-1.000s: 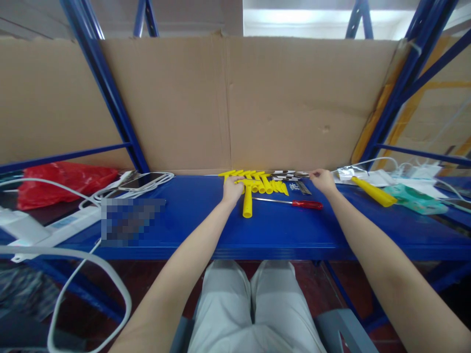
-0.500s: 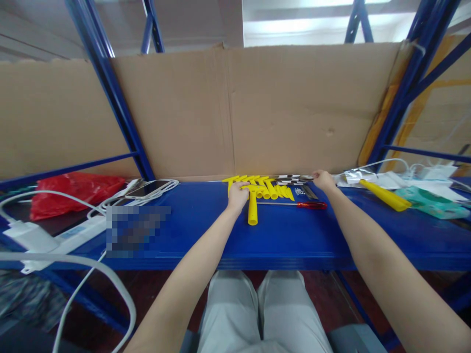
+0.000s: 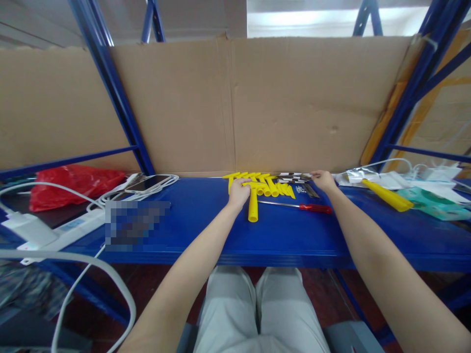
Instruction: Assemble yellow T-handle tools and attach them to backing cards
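A yellow T-shaped handle (image 3: 253,206) is gripped at its crosspiece by my left hand (image 3: 240,192), its tube pointing toward me. Behind and right of it, several yellow handles (image 3: 271,187) lie in a row at the back of the blue shelf (image 3: 206,230), with smaller yellow pieces beside them. My right hand (image 3: 322,179) is closed at the right end of some black and white strips (image 3: 294,177); what its fingers pinch is too small to make out. A red-handled screwdriver (image 3: 315,208) lies in front, between the hands.
Cardboard (image 3: 184,108) stands behind the shelf. To the left are a red bag (image 3: 73,184), a phone (image 3: 149,183), cables and a white power strip (image 3: 79,228). To the right, a yellow tube (image 3: 388,195) lies by a green packet (image 3: 436,203).
The screwdriver's handle end has shifted slightly right and is now more tilted. Both hands keep nearly the same places, and the view has moved slightly.
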A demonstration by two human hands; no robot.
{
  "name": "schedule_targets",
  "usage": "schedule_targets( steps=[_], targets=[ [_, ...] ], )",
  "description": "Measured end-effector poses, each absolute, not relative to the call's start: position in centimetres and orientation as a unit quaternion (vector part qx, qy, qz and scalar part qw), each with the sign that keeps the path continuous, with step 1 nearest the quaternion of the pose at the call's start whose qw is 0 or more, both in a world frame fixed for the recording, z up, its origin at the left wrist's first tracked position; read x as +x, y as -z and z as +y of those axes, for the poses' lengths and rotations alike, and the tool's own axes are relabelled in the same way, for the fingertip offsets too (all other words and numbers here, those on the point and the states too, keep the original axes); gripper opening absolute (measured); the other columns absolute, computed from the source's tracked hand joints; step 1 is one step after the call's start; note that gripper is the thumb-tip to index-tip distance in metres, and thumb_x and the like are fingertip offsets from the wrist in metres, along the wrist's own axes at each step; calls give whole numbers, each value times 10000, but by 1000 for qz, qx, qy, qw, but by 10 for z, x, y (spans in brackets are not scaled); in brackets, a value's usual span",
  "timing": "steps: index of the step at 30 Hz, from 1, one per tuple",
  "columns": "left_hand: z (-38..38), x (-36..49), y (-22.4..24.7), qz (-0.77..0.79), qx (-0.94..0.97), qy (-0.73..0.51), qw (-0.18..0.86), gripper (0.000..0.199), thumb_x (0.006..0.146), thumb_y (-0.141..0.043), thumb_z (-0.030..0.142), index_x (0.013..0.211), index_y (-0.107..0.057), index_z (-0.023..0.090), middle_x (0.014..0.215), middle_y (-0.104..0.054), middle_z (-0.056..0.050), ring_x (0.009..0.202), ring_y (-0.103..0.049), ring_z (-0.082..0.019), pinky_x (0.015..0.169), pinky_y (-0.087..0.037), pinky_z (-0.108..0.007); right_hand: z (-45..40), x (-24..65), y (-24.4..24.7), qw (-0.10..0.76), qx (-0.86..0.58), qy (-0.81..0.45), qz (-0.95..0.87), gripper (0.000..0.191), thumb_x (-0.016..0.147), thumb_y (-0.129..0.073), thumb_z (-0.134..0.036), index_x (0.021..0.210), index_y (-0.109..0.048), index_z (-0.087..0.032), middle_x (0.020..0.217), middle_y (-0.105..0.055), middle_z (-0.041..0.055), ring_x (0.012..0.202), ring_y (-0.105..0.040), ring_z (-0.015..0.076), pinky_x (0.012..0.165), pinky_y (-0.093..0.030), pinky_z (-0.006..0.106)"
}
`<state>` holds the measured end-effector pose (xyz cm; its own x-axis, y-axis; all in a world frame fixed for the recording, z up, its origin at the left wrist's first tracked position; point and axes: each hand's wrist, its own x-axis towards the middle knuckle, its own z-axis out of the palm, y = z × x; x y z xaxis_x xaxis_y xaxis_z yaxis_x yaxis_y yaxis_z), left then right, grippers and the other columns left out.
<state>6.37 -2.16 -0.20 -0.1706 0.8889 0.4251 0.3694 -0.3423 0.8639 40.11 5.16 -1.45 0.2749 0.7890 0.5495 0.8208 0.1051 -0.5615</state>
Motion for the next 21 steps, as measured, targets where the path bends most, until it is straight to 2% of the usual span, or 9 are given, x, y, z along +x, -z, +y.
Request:
schedule_targets(
  steps=[7,13,21],
  targets=[
    [-19,63,4,527,603,-558,218,348,669,-520,39,864,-773,177,1035,-726,-63,1060,-621,-224,977,-456,-329,38,395,6,506,-661,-15,-554,180,721,-569,-162,801,-728,-141,863,-741,105,860,-678,233,841,-521,362],
    [-20,63,3,529,601,-557,218,342,671,-519,34,866,-772,155,1047,-722,-83,1074,-617,-232,979,-453,-330,38,390,7,520,-649,-73,-550,186,730,-589,-149,862,-718,-119,897,-738,104,858,-674,203,851,-514,343],
    [-18,61,4,527,602,-559,217,340,662,-518,43,845,-773,171,1053,-722,-76,1081,-614,-228,997,-440,-332,33,383,6,532,-626,-96,-562,142,754,-586,-172,820,-706,-137,905,-740,100,917,-673,219,911,-489,365]
  ],
)
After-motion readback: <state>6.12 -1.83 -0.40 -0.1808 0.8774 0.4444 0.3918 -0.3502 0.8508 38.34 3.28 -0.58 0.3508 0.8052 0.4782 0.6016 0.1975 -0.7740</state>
